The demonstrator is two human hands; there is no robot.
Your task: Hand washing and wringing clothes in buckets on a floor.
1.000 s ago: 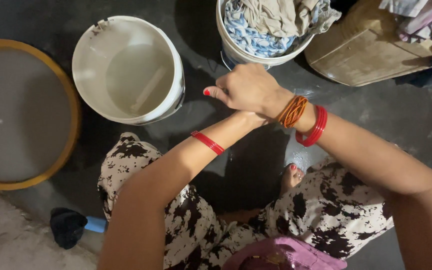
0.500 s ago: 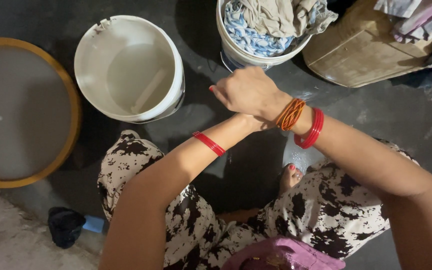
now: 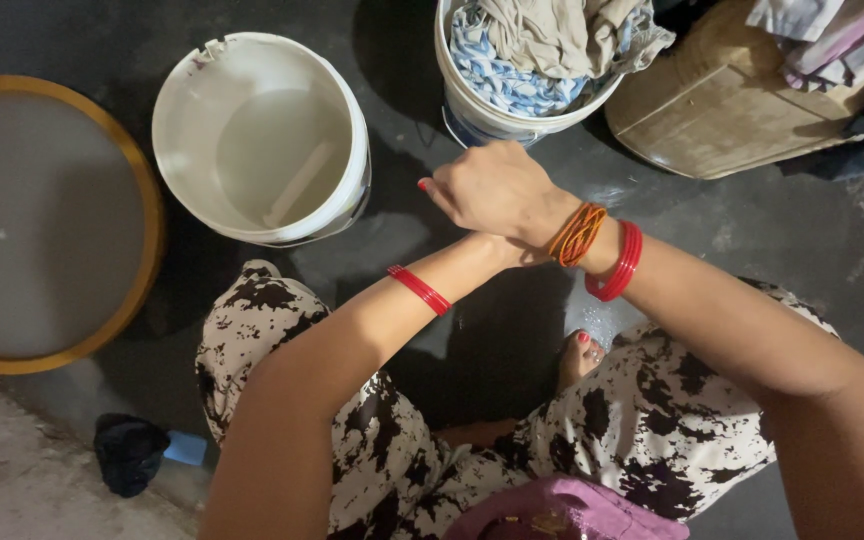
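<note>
Right hand (image 3: 492, 190): I see it curled over my left wrist, grip closed on nothing I can make out.
Left hand: hidden under the right; I cannot tell its grip.
Bangles (image 3: 607, 250): red and orange, on my right wrist.
Laundry bucket (image 3: 472, 100): just beyond the hands, heaped with cloth.
White bucket (image 3: 252, 140): left, on the wet floor (image 3: 752, 220).
Basin (image 3: 52, 220): yellow-rimmed, far left.

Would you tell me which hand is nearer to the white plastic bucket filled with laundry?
Right. The right hand sits just below the laundry bucket; the left hand is hidden beneath it, farther away.
</note>
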